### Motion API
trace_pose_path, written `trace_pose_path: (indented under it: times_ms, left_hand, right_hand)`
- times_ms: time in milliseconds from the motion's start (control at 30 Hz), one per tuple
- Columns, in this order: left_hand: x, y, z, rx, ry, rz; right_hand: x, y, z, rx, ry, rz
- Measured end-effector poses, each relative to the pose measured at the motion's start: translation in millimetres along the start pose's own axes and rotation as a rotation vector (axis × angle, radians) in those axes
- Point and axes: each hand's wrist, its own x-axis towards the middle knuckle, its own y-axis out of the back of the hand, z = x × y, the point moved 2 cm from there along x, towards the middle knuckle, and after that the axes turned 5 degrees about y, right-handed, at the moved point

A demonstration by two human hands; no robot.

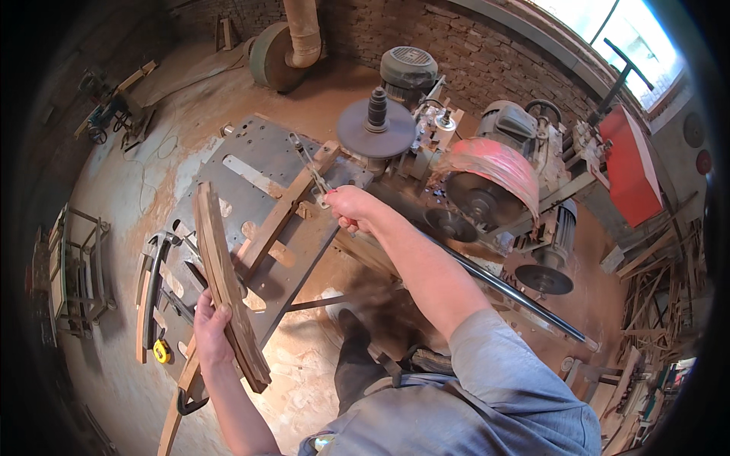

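My left hand (212,328) grips a long, slightly curved wooden piece (220,277) near its lower part. It looks like strips lying side by side, tilted over the left part of a dark metal table (300,254). My right hand (354,207) is closed around the red handle of a metal toggle clamp (314,173). The clamp sits by the far end of a straight wooden bar (283,216) that runs across the tabletop. Part of the handle is hidden by my fingers.
Right of the table stands a machine with a red-guarded circular blade (480,199), motors and a round disc (376,128). A steel rail (525,292) runs along its front. A yellow tape measure (161,351) and black clamp (154,281) lie left. Scrap wood (661,304) is piled far right.
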Motion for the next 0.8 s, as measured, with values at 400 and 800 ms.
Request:
trace_pose_path:
  times_ms: [400,800]
  left_hand:
    - [-194,-73,-62,-0.073,-0.158,0.025]
    - [-333,-182,-129,-0.081,-0.139,0.062]
  right_hand:
    - [-137,88,107,0.009,0.108,0.053]
    - [-357,198,212,-0.025,0.132,0.073]
